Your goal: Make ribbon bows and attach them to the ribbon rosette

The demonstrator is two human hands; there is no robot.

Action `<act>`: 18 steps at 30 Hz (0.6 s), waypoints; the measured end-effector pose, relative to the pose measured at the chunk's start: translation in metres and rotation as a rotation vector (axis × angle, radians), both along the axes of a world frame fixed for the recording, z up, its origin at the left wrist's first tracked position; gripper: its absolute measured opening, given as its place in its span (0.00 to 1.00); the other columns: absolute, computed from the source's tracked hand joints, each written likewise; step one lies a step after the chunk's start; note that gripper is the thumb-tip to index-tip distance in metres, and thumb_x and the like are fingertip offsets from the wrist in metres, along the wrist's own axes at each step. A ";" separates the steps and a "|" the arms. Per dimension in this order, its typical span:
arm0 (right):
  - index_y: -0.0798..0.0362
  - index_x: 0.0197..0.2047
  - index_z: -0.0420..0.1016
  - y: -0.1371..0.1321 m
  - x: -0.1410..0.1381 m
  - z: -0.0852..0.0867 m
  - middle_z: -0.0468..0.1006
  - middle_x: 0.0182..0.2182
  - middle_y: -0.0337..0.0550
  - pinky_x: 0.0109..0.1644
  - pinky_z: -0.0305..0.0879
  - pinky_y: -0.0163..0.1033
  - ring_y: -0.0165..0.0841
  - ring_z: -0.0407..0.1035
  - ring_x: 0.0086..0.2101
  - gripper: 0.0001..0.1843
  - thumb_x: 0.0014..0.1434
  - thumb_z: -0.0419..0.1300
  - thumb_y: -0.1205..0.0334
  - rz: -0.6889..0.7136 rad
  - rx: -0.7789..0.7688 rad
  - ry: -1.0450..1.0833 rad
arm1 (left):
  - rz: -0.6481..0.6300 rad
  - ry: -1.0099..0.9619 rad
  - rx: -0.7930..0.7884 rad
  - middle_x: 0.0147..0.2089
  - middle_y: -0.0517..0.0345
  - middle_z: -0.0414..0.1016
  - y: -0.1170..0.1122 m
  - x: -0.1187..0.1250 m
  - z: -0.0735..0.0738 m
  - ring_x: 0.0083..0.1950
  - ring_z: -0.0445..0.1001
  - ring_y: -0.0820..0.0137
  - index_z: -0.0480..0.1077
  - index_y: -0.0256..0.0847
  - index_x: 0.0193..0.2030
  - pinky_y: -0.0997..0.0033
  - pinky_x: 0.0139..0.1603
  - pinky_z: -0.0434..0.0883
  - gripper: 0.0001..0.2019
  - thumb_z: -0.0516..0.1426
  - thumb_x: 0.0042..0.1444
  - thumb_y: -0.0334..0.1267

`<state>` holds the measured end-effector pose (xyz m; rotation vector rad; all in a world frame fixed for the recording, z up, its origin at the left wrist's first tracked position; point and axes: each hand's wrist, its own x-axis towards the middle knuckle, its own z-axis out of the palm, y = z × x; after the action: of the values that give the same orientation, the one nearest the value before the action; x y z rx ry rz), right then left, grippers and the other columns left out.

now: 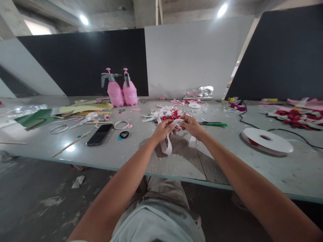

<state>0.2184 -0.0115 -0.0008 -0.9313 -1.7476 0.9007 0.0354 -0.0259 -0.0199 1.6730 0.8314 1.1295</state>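
My left hand (163, 130) and my right hand (192, 126) meet above the grey table (141, 151), both pinched on a red and white ribbon piece (176, 125). A white ribbon loop (166, 147) hangs down from my left hand, and another white end (192, 141) drops below my right wrist. Just behind my hands lies a pile of red and white ribbon scraps (164, 114).
A black phone (99, 134), a black ring (124, 134) and a white tape ring (121, 124) lie left of my hands. Two pink spray bottles (122, 90) stand at the back. A ribbon spool (266, 141), a black cable (282, 129) and a green pen (214, 124) are on the right.
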 end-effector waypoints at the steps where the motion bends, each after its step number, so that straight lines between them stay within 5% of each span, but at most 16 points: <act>1: 0.53 0.39 0.69 -0.001 0.000 0.001 0.70 0.24 0.35 0.30 0.59 0.35 0.29 0.62 0.25 0.16 0.50 0.61 0.53 -0.043 0.061 -0.022 | -0.001 0.020 0.005 0.26 0.56 0.75 -0.001 0.000 0.000 0.22 0.67 0.74 0.70 0.37 0.48 0.74 0.25 0.63 0.24 0.55 0.57 0.58; 5: 0.53 0.35 0.72 -0.009 0.000 0.008 0.73 0.28 0.40 0.34 0.60 0.36 0.31 0.65 0.30 0.13 0.53 0.60 0.52 -0.299 0.326 -0.074 | 0.141 0.097 0.149 0.27 0.59 0.72 -0.001 -0.002 0.002 0.27 0.66 0.75 0.71 0.37 0.33 0.75 0.29 0.62 0.21 0.57 0.55 0.56; 8: 0.53 0.22 0.69 -0.012 -0.003 0.006 0.64 0.15 0.38 0.25 0.54 0.36 0.28 0.59 0.19 0.25 0.59 0.53 0.42 -0.252 0.144 -0.151 | 0.253 0.123 0.209 0.25 0.63 0.67 -0.001 -0.002 0.004 0.27 0.62 0.76 0.73 0.37 0.32 0.75 0.30 0.58 0.19 0.57 0.55 0.54; 11: 0.53 0.22 0.69 -0.012 -0.009 -0.002 0.67 0.14 0.38 0.20 0.51 0.35 0.26 0.56 0.14 0.30 0.59 0.51 0.35 -0.117 -0.046 -0.187 | 0.209 0.145 0.213 0.25 0.63 0.67 -0.002 -0.003 0.005 0.28 0.62 0.75 0.74 0.36 0.32 0.74 0.31 0.58 0.19 0.56 0.57 0.53; 14: 0.52 0.24 0.68 -0.009 -0.014 -0.007 0.72 0.18 0.38 0.19 0.51 0.33 0.25 0.58 0.14 0.25 0.57 0.56 0.38 -0.097 -0.029 -0.109 | 0.142 0.201 0.231 0.25 0.62 0.67 -0.002 -0.003 0.003 0.28 0.62 0.75 0.73 0.36 0.29 0.74 0.31 0.58 0.20 0.55 0.57 0.53; 18: 0.51 0.20 0.63 -0.009 -0.014 -0.006 0.65 0.14 0.35 0.19 0.51 0.33 0.26 0.59 0.15 0.23 0.54 0.60 0.43 -0.161 0.039 -0.100 | 0.173 0.204 0.240 0.25 0.62 0.67 -0.002 -0.003 0.000 0.28 0.63 0.75 0.71 0.37 0.29 0.74 0.31 0.60 0.19 0.56 0.56 0.53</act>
<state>0.2047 -0.0207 -0.0066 -1.0902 -1.7395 0.7250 0.0329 -0.0283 -0.0197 1.9702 1.0171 1.2286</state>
